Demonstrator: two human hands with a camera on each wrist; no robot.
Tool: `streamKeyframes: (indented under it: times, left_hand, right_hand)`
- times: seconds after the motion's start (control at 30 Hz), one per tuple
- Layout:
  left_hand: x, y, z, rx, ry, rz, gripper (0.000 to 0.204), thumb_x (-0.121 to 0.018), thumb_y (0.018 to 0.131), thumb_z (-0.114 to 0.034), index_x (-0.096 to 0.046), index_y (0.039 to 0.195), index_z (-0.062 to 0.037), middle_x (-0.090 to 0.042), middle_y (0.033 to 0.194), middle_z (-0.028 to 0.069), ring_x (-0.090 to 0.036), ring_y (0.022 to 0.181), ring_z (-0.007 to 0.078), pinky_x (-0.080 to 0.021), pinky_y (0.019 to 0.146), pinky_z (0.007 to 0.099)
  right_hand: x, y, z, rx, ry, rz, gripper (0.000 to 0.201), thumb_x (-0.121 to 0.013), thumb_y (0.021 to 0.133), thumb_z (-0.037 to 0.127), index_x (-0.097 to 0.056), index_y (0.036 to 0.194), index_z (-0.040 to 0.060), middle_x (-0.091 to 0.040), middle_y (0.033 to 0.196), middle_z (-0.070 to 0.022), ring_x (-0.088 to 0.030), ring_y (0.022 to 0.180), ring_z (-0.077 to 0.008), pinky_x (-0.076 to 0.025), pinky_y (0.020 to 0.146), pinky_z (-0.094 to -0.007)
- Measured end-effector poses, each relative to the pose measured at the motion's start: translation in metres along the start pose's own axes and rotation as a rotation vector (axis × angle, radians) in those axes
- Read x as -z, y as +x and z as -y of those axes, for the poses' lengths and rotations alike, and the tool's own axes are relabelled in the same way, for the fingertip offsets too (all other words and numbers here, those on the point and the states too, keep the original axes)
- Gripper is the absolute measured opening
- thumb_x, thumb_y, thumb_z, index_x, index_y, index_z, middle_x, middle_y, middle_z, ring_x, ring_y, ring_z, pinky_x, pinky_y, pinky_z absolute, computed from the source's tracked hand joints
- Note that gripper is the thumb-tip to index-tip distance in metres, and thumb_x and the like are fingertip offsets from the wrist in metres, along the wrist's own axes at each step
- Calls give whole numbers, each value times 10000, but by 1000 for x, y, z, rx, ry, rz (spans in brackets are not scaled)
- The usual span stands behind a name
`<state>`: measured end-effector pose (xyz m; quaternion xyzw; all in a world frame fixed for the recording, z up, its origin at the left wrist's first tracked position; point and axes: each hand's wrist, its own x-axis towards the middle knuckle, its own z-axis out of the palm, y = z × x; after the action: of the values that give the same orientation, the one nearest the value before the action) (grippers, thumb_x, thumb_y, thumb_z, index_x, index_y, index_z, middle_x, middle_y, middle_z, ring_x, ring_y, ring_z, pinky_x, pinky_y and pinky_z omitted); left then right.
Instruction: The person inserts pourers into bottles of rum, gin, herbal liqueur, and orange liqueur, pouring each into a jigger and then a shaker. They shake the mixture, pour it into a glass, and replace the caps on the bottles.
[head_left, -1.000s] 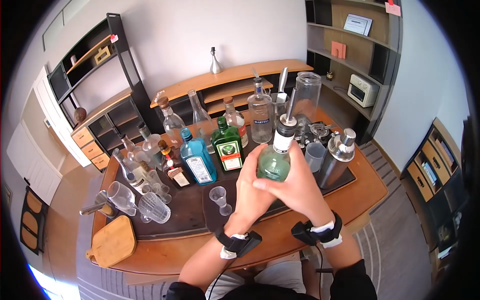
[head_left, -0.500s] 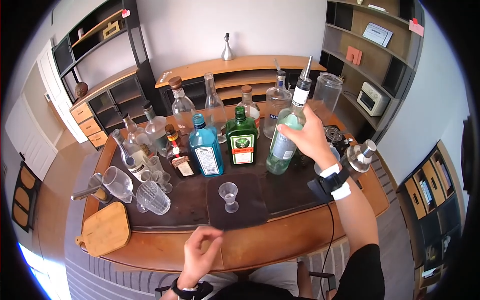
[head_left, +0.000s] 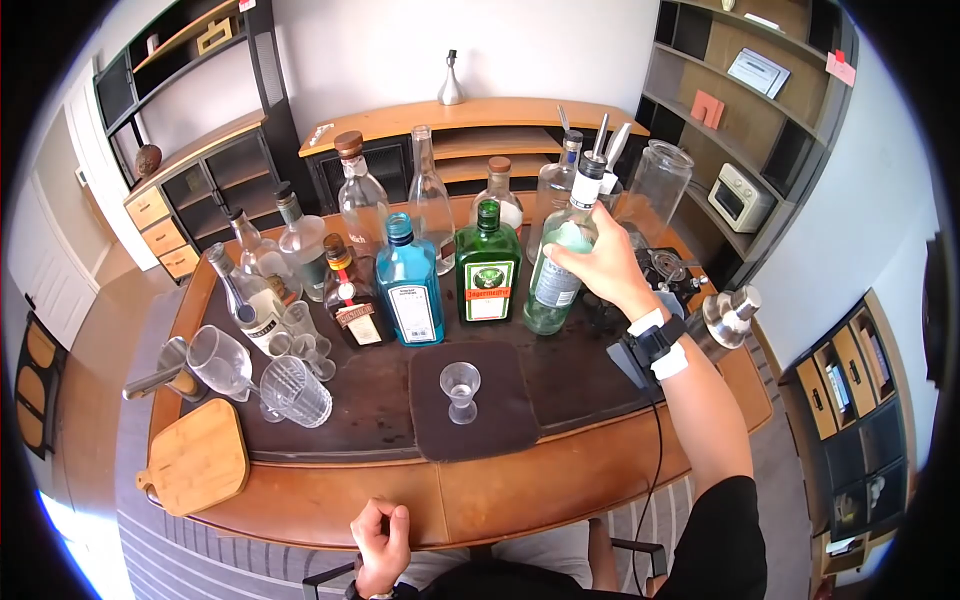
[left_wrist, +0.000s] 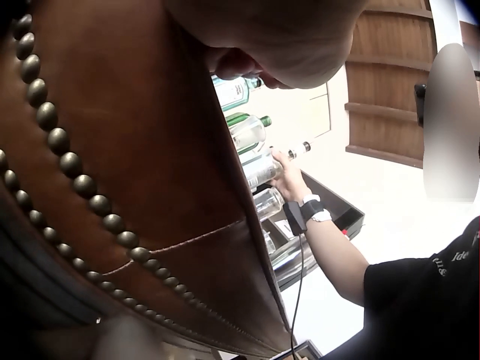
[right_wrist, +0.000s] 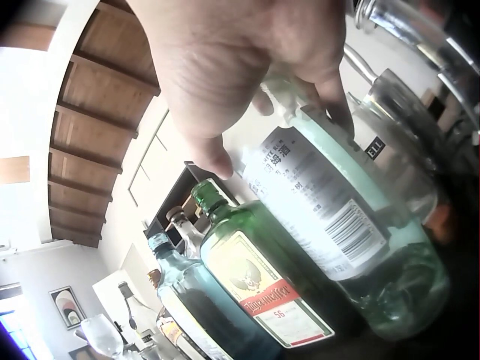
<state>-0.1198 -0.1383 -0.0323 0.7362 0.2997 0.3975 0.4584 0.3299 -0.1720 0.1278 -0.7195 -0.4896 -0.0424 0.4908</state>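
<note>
In the head view my right hand [head_left: 612, 262] grips a pale green glass bottle [head_left: 553, 292] around its shoulder, thumb on the near side. This bottle has a metal pour spout and a black and white neck. Its base is low at the dark tabletop, right of the green Jägermeister bottle [head_left: 488, 270]. The right wrist view shows its back label [right_wrist: 322, 210] with a barcode and some liquid inside. My left hand [head_left: 382, 545] is at the table's front edge with fingers loosely curled, holding nothing. A small stemmed glass [head_left: 461, 390] stands upright on the dark square mat [head_left: 480, 440].
Left of the Jägermeister bottle are a blue bottle [head_left: 410, 290], a brown bottle [head_left: 355, 305] and several clear bottles. Glasses, including a cut-glass tumbler [head_left: 296, 392], crowd the left near a wooden board [head_left: 200, 458]. A metal shaker [head_left: 725, 320] stands right of my right wrist.
My left hand has left the bottle and drawn back to the table's front edge. My right hand has moved the bottle away from me and lowered it beside the Jägermeister bottle.
</note>
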Motion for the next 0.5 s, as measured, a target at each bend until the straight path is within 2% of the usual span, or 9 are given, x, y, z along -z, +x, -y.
streamKeyframes:
  times: [0.13,0.23,0.5]
  left_hand:
    - [1,2,-10,-17,10,27,209,-679,964,-75,-559,803,-13,-534,636,42,-444,569,108,-369,543,286]
    - [0,3,-9,-32,28,23,220,-685,962,-82,-563,793,-13,-534,627,40,-443,560,107,-365,534,287]
    - [-1,2,-6,-4,20,25,241,-702,946,-89,-562,764,-16,-501,576,22,-420,532,92,-352,510,285]
  right_hand:
    - [2,5,-3,54,43,85,618,-846,816,185,-525,1308,-11,-706,1134,-164,-704,1065,-266,-546,955,-400]
    - [3,7,-9,32,72,148,664,-832,839,177,-474,1371,3,-695,1172,-153,-692,1101,-262,-538,981,-408]
    - [2,6,-8,1,104,169,716,-815,856,158,-408,1429,23,-633,1250,-140,-637,1190,-245,-516,1016,-400]
